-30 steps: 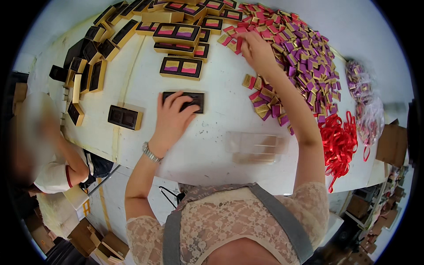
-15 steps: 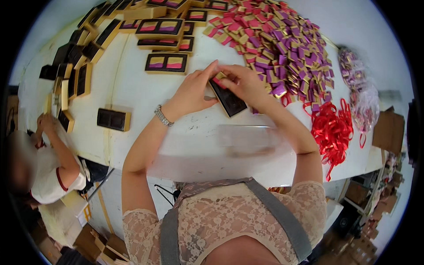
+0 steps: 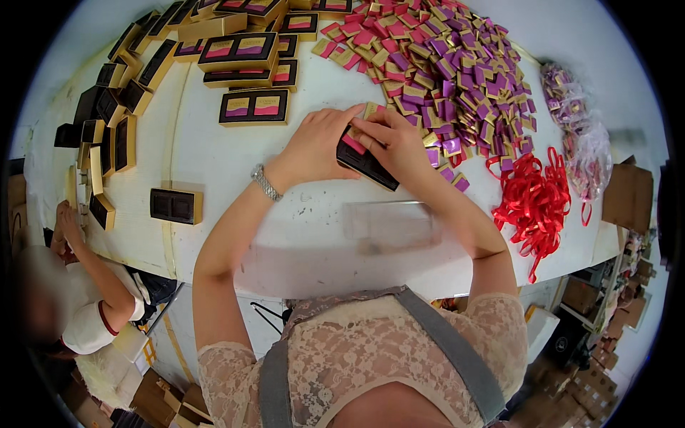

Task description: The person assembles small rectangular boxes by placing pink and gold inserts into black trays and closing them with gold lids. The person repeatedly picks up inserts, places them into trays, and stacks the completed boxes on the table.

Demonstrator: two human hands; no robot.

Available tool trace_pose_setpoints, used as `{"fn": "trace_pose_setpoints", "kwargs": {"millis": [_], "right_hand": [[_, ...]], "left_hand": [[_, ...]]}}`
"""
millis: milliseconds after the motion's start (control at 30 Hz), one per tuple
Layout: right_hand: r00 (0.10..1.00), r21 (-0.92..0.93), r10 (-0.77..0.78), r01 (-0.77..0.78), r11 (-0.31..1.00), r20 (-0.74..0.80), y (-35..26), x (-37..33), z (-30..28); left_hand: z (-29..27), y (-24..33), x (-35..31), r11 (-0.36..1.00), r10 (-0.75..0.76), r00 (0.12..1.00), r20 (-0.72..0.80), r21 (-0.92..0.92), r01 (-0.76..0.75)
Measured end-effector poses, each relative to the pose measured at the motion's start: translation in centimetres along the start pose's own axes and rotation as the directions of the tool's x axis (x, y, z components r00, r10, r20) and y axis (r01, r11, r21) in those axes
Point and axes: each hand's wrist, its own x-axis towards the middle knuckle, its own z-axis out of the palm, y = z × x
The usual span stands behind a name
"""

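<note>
A small black box with two compartments (image 3: 366,165) lies at a slant on the white table between my hands. My left hand (image 3: 314,148) grips it from the left, thumb along the near side and fingers at its far end. My right hand (image 3: 392,137) pinches a flat pink-and-gold wrapped piece (image 3: 354,143) at the far compartment. The near compartment looks dark, with nothing in it. My right fingers partly cover the piece, so I cannot tell whether it lies flat.
Beyond my right hand spreads a heap of pink, purple and gold pieces (image 3: 442,71). Red ribbons (image 3: 531,203) lie at right, near clear bags (image 3: 589,153). Filled boxes (image 3: 253,107) stack at far left; an unfilled box (image 3: 175,205) sits nearer. A clear plastic tray (image 3: 392,227) lies close. Another person's hands (image 3: 68,225) are at far left.
My right hand has brought the pink-and-gold piece down against the box's far compartment. My left hand stays on the box. The whole view has shifted slightly.
</note>
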Motion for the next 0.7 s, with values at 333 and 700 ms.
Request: {"fn": "trace_pose_setpoints", "kwargs": {"millis": [333, 700], "right_hand": [[0.804, -0.189, -0.463, 0.554, 0.811, 0.374, -2.5, -1.9, -0.9], [0.971, -0.819, -0.236, 0.113, 0.563, -0.028, 10.0, 9.2, -3.8]], "left_hand": [[0.2, 1.8, -4.9, 0.979, -0.164, 0.982, -0.098, -0.136, 0.15], [-0.8, 1.6, -8.2, 0.934, -0.105, 0.972, -0.212, 0.314, 0.169]]}}
